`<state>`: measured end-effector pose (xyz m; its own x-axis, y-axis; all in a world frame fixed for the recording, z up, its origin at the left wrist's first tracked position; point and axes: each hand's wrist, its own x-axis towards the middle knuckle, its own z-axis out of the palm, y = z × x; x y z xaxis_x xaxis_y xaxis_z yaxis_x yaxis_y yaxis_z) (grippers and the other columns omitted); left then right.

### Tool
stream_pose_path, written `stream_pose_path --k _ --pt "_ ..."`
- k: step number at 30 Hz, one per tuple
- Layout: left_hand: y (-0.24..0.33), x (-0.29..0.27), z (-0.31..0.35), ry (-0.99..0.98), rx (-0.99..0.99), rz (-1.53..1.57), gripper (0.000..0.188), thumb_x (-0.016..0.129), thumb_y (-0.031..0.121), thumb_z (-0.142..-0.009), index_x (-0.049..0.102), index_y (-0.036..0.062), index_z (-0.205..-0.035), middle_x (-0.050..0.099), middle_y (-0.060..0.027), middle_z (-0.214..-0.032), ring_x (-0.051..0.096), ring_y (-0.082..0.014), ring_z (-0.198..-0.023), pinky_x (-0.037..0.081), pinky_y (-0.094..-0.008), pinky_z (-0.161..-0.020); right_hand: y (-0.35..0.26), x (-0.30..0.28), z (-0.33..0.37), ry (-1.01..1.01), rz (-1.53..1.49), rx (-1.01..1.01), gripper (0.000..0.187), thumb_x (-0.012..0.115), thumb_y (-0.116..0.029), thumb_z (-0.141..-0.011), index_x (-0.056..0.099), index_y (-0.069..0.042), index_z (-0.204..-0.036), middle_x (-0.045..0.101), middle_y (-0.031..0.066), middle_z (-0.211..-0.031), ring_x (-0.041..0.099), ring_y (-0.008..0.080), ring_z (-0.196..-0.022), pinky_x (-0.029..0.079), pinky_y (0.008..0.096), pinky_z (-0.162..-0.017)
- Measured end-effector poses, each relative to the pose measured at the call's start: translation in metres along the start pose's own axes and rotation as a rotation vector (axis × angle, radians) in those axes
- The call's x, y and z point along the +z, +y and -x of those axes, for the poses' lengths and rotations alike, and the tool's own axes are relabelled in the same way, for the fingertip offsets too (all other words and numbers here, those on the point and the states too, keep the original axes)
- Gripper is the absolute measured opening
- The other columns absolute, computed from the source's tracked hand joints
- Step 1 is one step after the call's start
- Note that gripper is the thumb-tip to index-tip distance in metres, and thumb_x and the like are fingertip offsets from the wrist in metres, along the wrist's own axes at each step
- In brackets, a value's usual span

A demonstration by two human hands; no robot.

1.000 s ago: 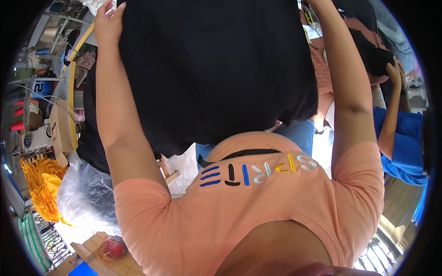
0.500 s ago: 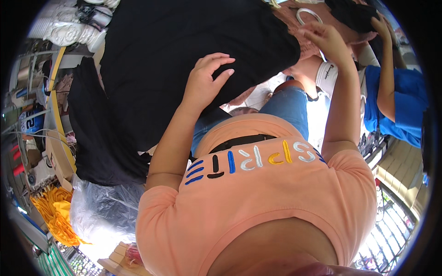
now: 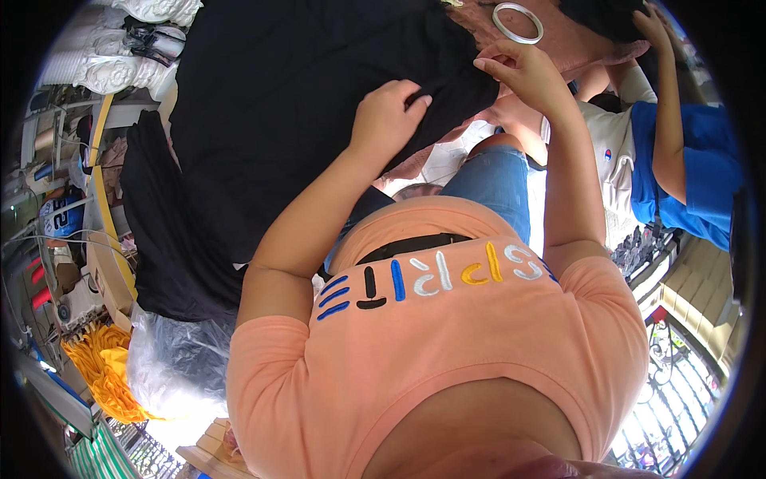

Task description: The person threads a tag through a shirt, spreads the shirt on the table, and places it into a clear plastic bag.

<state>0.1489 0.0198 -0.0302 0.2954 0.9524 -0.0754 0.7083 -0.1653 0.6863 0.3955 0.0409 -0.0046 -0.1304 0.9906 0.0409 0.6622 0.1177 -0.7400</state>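
Observation:
A large piece of black cloth (image 3: 279, 104) spreads in front of me and hangs down on the left. My left hand (image 3: 388, 117) is closed on its near part, and a fold gathers between thumb and fingers. Farther right, my right hand (image 3: 523, 77) pinches the cloth's right edge with thumb and fingertips. Just beyond that hand a thin white ring (image 3: 538, 34) lies on dusty-pink cloth (image 3: 570, 48), which also shows under the black cloth's edge.
At the right, a person in a blue shirt (image 3: 702, 160) has a hand (image 3: 653, 28) at another black cloth (image 3: 606, 17). Clear plastic (image 3: 179, 359) and a yellow-orange cloth bundle (image 3: 104, 371) lie lower left. White wrapped stacks (image 3: 116, 68) stand far left, near a yellow bar (image 3: 101, 136).
My left hand has moved right and closed on the black cloth. My right hand has shifted left and down to the cloth's edge. The cloth's right corner has drawn leftward.

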Motion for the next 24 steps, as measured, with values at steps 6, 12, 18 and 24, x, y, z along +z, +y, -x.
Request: stream_pose_path --k 6,12,18,24 --pt "-0.045 -0.026 -0.022 0.216 -0.214 0.815 0.035 0.061 0.026 -0.093 0.060 -0.0023 -0.113 0.065 -0.0049 -0.105 0.059 -0.0118 -0.096 0.045 -0.0248 -0.086 -0.007 0.015 0.005 -0.096 -0.249 -0.111 0.022 0.068 -0.022 -0.086 0.069 -0.004 -0.097 0.067 0.0062 -0.081 0.063 0.0154 -0.077 0.049 0.0284 -0.069" --pt "0.060 -0.056 -0.018 0.029 0.223 0.748 0.034 0.061 0.034 -0.093 0.060 0.0011 -0.102 0.056 0.0004 -0.084 0.050 -0.0062 -0.079 0.044 -0.0243 -0.070 -0.037 0.081 -0.030 -0.115 0.135 -0.421 0.027 0.062 -0.007 -0.086 0.062 0.003 -0.112 0.065 0.0165 -0.110 0.064 0.0230 -0.102 0.049 0.0351 -0.090" --pt "0.190 -0.072 0.056 -0.215 0.933 0.693 0.037 0.058 0.034 -0.089 0.063 -0.0034 -0.090 0.064 -0.0203 -0.078 0.064 -0.0276 -0.072 0.050 -0.0378 -0.071 -0.103 0.006 -0.039 -0.257 -0.364 -0.401 0.037 0.065 -0.010 -0.082 0.059 0.003 -0.116 0.064 0.0160 -0.112 0.063 0.0232 -0.104 0.048 0.0354 -0.092" --pt "0.148 -0.165 0.054 -0.341 0.627 1.012 0.035 0.053 0.030 -0.094 0.061 -0.0038 -0.101 0.065 -0.0194 -0.092 0.063 -0.0268 -0.085 0.050 -0.0374 -0.080 -0.148 0.007 -0.060 -0.312 -0.302 -0.424 0.047 0.069 -0.012 -0.079 0.056 0.004 -0.121 0.063 0.0155 -0.115 0.062 0.0234 -0.107 0.046 0.0357 -0.095"
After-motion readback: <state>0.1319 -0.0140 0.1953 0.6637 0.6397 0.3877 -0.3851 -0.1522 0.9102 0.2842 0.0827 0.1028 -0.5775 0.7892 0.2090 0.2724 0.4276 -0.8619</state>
